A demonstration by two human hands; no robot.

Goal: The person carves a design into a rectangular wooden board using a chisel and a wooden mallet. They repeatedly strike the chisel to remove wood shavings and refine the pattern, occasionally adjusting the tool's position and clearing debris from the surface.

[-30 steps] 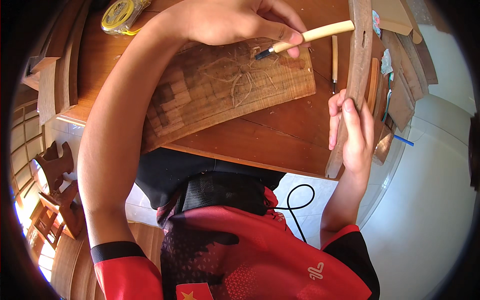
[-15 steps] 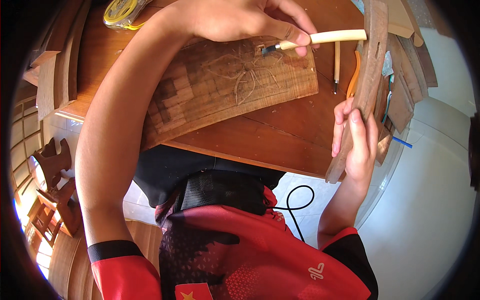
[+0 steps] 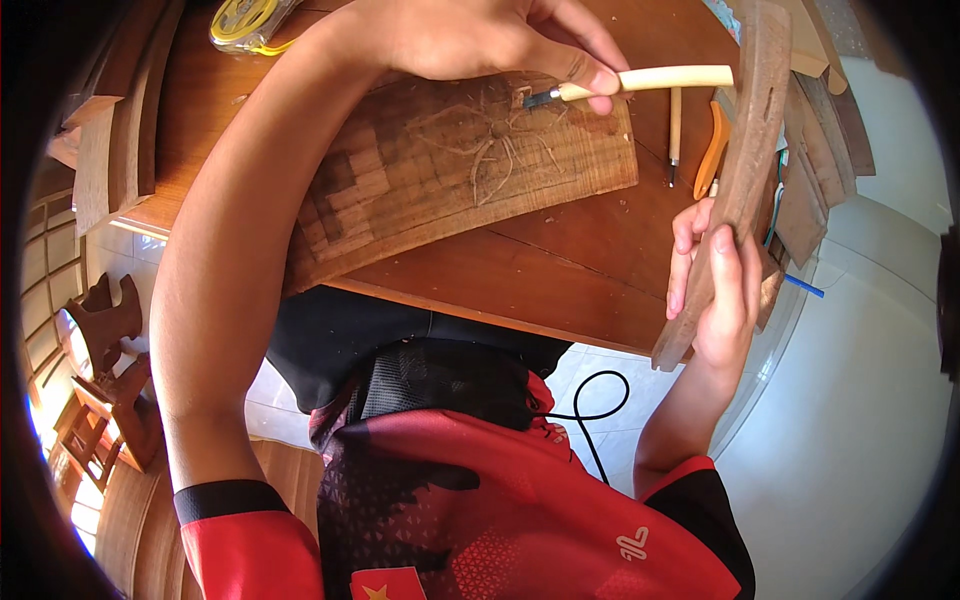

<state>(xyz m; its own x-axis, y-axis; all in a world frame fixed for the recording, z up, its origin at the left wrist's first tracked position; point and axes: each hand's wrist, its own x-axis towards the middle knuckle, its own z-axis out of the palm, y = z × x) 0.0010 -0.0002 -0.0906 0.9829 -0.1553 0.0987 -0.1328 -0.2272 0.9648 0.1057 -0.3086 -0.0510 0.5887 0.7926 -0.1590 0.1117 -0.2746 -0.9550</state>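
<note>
Across the table lies a flat wooden board (image 3: 400, 205) with a flower-like carving of thin curved lines. My left hand (image 3: 510, 45) pinches a wood chisel (image 3: 660, 78) by its pale handle, the blade tip resting on the board near its far edge. At the right, my right hand (image 3: 722, 275) is wrapped round the lower part of a long, worn wooden bar (image 3: 748, 140). The bar's upper part stands beside the end of the chisel handle, a small gap or light contact between them; I cannot tell which.
A second chisel (image 3: 674, 140) and an orange curved handle (image 3: 712, 150) lie on the table (image 3: 530, 285) right of the board. A yellow tape measure (image 3: 245, 22) sits at the far left. Wood pieces are stacked at left (image 3: 120, 140) and right (image 3: 805, 130). A black cable (image 3: 600, 375) loops below the table.
The wooden bar's upper part has swung slightly to the right, away from the chisel handle, and my right hand has shifted with it. My left hand and the chisel are nearly still.
</note>
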